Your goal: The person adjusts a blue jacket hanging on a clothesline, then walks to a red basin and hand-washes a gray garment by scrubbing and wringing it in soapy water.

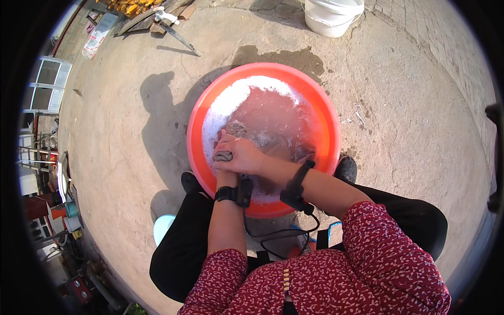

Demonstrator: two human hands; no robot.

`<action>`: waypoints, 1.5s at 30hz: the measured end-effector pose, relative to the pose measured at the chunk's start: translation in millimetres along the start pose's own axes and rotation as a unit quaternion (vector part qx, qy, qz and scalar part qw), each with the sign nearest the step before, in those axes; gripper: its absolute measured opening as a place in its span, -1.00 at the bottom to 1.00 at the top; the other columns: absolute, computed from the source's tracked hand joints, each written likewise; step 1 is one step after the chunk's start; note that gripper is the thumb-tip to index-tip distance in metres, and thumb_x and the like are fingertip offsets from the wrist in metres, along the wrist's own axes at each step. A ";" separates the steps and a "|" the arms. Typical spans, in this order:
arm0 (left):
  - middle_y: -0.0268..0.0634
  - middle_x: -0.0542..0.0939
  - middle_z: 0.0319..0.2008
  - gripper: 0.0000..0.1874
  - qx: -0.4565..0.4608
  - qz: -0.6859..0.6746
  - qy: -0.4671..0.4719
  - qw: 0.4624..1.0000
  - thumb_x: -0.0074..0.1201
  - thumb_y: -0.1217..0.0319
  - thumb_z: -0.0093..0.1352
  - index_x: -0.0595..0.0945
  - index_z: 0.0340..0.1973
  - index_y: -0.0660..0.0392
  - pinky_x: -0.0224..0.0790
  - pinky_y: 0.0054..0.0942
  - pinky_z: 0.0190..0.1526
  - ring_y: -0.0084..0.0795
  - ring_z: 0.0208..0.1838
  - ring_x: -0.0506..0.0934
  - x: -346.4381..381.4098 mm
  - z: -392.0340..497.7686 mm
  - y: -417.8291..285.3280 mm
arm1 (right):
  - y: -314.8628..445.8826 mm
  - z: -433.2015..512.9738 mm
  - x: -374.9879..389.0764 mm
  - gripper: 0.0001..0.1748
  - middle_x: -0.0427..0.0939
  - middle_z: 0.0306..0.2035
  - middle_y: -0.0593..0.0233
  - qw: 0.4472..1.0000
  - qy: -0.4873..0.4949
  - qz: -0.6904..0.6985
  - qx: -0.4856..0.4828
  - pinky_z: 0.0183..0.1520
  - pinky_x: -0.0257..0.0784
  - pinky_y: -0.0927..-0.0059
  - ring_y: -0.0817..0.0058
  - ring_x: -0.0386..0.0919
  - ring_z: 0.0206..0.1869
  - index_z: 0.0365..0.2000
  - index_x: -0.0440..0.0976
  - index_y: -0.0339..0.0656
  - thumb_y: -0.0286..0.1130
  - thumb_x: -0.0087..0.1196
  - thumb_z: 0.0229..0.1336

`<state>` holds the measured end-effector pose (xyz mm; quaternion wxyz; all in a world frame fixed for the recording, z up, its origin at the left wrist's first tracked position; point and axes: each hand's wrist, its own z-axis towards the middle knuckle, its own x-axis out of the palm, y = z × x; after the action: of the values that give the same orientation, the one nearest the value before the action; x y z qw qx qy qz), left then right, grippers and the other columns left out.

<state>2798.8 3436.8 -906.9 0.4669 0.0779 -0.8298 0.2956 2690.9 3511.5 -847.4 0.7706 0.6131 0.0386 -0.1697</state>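
Note:
A round red plastic basin [334,138] of cloudy water with white suds [226,103] stands between my knees. My right hand [247,156] reaches across to the basin's left side, its fingers closed on a bunched grey-brown cloth [223,156]. Beneath and against it is my left hand [224,137], largely covered, so its grip does not show. Wet fabric [238,126] lies at the water's surface just beyond the hands. More submerged cloth [277,149] shows dimly to the right. Both wrists wear black devices joined to a cable.
A white bucket [332,19] stands at the upper right on the concrete. Towards the upper left are a white tap on a pipe [167,16] and corn cobs [130,6]. A pale blue basin [162,227] sits beside my left knee. Assorted household items line the left edge.

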 end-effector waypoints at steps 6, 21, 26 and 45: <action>-0.21 0.56 -0.12 -0.57 0.100 0.105 -0.127 0.981 -0.12 0.05 0.40 0.52 -0.02 0.09 0.42 -0.29 -0.02 -0.30 -0.07 0.53 4.3 -2.9 17.3 | 1.3 2.0 -8.7 -0.63 0.54 -0.37 0.10 0.981 -0.117 -0.151 -0.017 -0.16 0.49 0.14 0.11 0.58 -0.28 -0.32 0.57 -0.09 -0.06 0.17 -0.07; -0.31 0.56 -0.34 -0.64 0.144 0.342 -0.088 0.924 0.08 0.18 0.36 0.54 -0.10 0.20 0.34 -0.56 -0.40 -0.53 -0.35 0.50 120.2 -2.4 -27.3 | -52.6 17.2 -99.5 -0.26 0.59 -0.18 0.07 0.950 0.046 0.181 0.252 0.01 0.40 0.36 0.42 0.53 -0.17 0.04 0.43 -0.39 0.07 0.16 0.05; -0.12 0.51 -0.04 -0.46 0.235 0.539 -0.193 0.785 0.10 0.11 0.34 0.44 0.08 0.23 0.35 -0.40 -0.04 -0.38 -0.11 0.50 68.7 11.8 -33.5 | -72.7 19.6 -121.0 -0.69 0.61 -0.39 0.31 0.867 -0.189 0.321 0.330 -0.27 0.48 0.52 0.62 0.54 -0.37 -0.34 0.55 -0.27 -0.26 0.34 -0.01; -0.15 0.53 -0.07 -0.64 0.015 -0.005 -0.143 0.990 -0.09 0.17 0.37 0.46 -0.04 0.10 0.36 -0.17 0.06 -0.20 0.05 0.49 1.5 15.5 -2.8 | -37.2 3.4 -27.5 -0.59 0.44 -0.17 0.22 0.988 -0.011 0.121 0.094 0.06 0.39 0.36 0.29 0.49 -0.11 -0.18 0.53 -0.07 -0.50 0.02 -0.17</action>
<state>2787.8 3426.0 -910.5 0.3436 0.1306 -0.8830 0.2919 2653.1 3507.0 -873.9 0.7249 0.6809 -0.0606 -0.0848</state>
